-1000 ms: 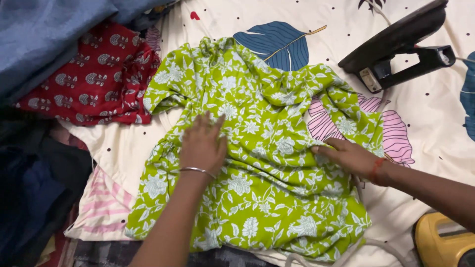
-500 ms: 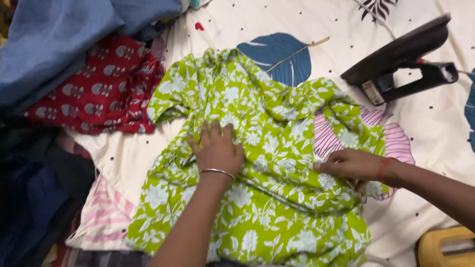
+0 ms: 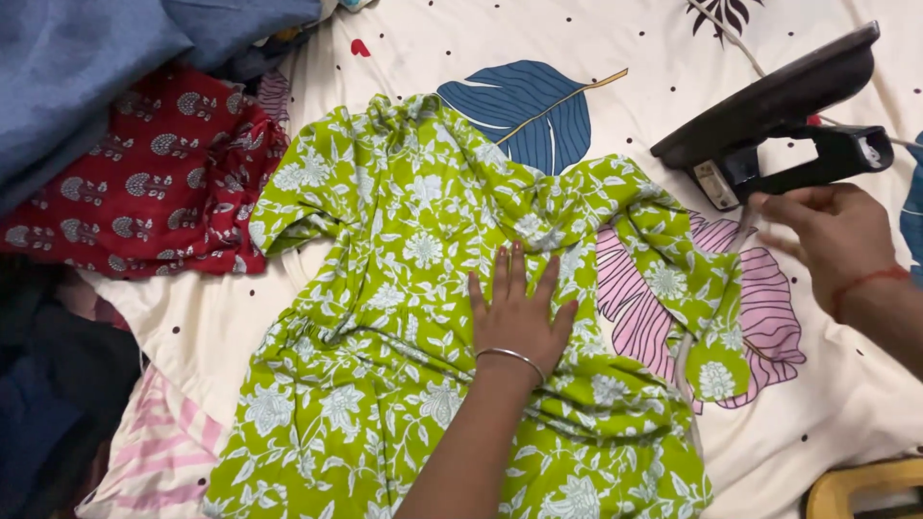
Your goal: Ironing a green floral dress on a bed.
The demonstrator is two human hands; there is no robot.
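Broadly, a cream bedsheet (image 3: 846,384) printed with big blue and pink leaves covers the work surface, and a lime-green floral garment (image 3: 404,288) lies spread across its middle, neck end toward the far side, hem running off the near edge of view. No bins or baskets show; the loose clothes sit in a heap along the left edge, with a blue cloth (image 3: 87,67) on top, a red printed cloth (image 3: 154,183) just beside the green sleeve, and dark fabrics (image 3: 48,384) below them. A black iron (image 3: 769,115) rests tilted on the sheet at the far right, well apart from the garment's body. A yellow object (image 3: 865,490) peeks in at the near right corner.

Compared with half a second ago, the left hand (image 3: 519,312) has slid rightward to the garment's centre and now lies flat, fingers spread, pressing the cloth and gripping nothing. The right hand (image 3: 832,235) has lifted off the green fabric and hovers just below the iron's handle, fingers loosely curled and empty.

Bare sheet lies open between the garment's right sleeve and the iron, and along the far edge above the neckline; the left side is crowded by the heap.
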